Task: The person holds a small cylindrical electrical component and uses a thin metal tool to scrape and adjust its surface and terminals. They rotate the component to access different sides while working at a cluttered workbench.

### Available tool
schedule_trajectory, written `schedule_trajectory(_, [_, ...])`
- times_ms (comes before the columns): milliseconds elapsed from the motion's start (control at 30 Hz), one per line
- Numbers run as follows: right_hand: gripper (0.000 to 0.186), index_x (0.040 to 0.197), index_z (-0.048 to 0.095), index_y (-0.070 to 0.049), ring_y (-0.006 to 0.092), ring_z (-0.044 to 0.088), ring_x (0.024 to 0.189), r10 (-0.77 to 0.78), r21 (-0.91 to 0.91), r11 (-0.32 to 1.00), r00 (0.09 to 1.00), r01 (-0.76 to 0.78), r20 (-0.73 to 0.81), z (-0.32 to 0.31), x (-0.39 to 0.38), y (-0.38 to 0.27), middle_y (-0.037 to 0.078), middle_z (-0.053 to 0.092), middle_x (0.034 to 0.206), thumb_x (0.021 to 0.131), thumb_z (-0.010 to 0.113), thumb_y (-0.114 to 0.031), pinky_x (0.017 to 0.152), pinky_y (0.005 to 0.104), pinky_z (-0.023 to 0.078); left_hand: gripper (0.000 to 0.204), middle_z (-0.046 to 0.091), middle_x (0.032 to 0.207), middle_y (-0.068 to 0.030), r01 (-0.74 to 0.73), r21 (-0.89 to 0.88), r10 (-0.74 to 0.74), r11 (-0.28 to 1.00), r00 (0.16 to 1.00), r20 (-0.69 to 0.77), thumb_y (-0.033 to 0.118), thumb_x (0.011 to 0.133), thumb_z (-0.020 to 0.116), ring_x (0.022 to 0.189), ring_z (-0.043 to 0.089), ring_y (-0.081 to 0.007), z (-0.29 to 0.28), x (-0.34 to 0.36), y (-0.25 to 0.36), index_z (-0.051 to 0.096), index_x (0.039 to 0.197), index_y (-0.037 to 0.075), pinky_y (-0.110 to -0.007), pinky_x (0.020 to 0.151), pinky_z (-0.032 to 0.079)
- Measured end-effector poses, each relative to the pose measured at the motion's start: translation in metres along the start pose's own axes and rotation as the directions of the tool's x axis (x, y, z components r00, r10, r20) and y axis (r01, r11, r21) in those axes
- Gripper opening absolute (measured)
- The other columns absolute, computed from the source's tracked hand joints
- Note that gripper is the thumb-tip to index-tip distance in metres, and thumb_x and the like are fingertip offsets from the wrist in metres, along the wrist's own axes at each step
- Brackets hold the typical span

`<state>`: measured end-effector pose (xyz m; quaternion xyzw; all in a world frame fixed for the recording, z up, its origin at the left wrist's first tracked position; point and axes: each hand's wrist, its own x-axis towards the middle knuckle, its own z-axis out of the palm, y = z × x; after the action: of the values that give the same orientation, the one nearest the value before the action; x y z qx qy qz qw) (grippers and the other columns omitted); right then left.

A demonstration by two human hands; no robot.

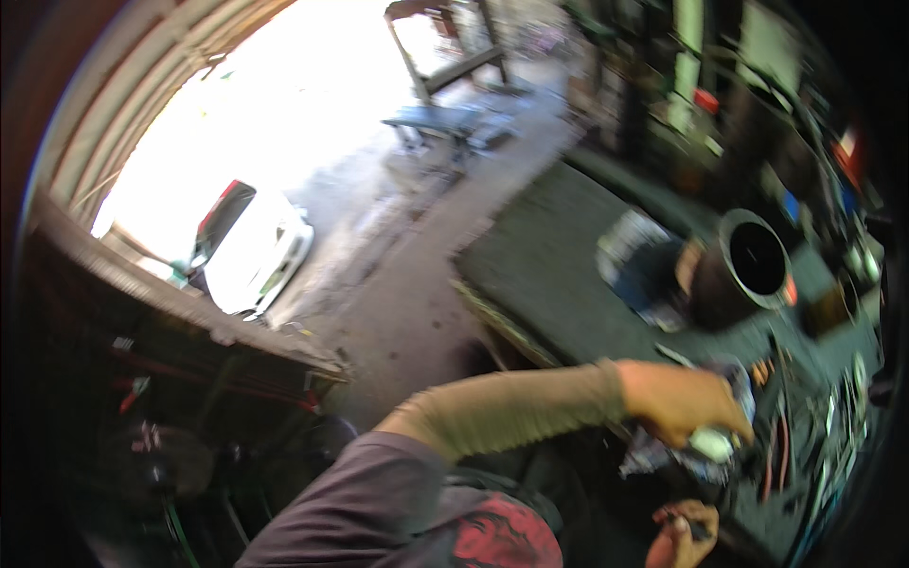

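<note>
My left hand (686, 402) reaches across to the right, under a long olive sleeve. Its fingers curl down over a crumpled, shiny plastic wrapping (705, 468) at the workbench's near edge. A pale, rounded lump (712, 443) shows just below the fingers; blur hides whether they grip it. Lower down, close to my body, my right hand (684, 533) is curled with its fingers drawn together. Something small and dark appears to be within it, too blurred to name.
On the dark workbench (549, 237) stand a wide metal cylinder (715, 284) and a crumpled plastic bag (632, 260). Pliers with red handles (778, 445) and several other tools lie at the right. A white car (260, 251) and a blue bench (431, 118) stand beyond.
</note>
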<state>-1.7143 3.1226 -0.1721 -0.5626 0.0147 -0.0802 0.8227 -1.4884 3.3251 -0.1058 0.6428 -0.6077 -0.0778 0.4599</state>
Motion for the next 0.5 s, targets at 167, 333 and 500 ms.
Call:
schedule_trajectory(167, [0.02, 0.099, 0.063, 0.002, 0.0261, 0.073, 0.087, 0.06, -0.001, 0.998, 0.991, -0.06, -0.122, 0.031, 0.0, -0.004, 0.018, 0.071, 0.098, 0.091, 0.081, -0.002, 0.074, 0.0398, 0.064, 0.062, 0.075, 0.127, -0.0171, 0.341, 0.018, -0.32, 0.94, 0.899, -0.299, -0.008, 0.077, 0.068, 0.107, 0.071, -0.0365, 0.013, -0.032, 0.007, 0.069, 0.138, 0.005, -0.044, 0.099, 0.057])
schedule_trajectory(333, [0.021, 0.107, 0.061, 0.003, 0.0237, 0.072, 0.094, -0.338, -0.278, 0.923, 0.907, 0.267, -0.251, 0.057, 0.022, -0.008, 0.02, 0.07, 0.106, 0.093, 0.076, 0.005, 0.086, 0.0371, 0.062, 0.045, 0.075, 0.121, -0.0139, 0.555, -0.171, -0.574, 0.814, 0.725, -0.382, -0.012, 0.086, 0.064, 0.1, 0.071, -0.0194, 0.029, -0.031, 0.041, 0.075, 0.127, 0.003, -0.032, 0.088, 0.057])
schedule_trajectory(500, [0.027, 0.11, 0.062, 0.003, 0.0236, 0.071, 0.092, -0.56, -0.509, 0.77, 0.79, 0.385, -0.249, 0.089, 0.048, -0.004, 0.02, 0.071, 0.106, 0.088, 0.077, 0.009, 0.083, 0.0353, 0.059, 0.03, 0.071, 0.132, -0.0145, 0.416, -0.535, -0.656, 0.735, 0.635, -0.408, -0.005, 0.099, 0.068, 0.107, 0.07, -0.0178, 0.041, -0.044, 0.051, 0.072, 0.129, -0.004, -0.033, 0.095, 0.06])
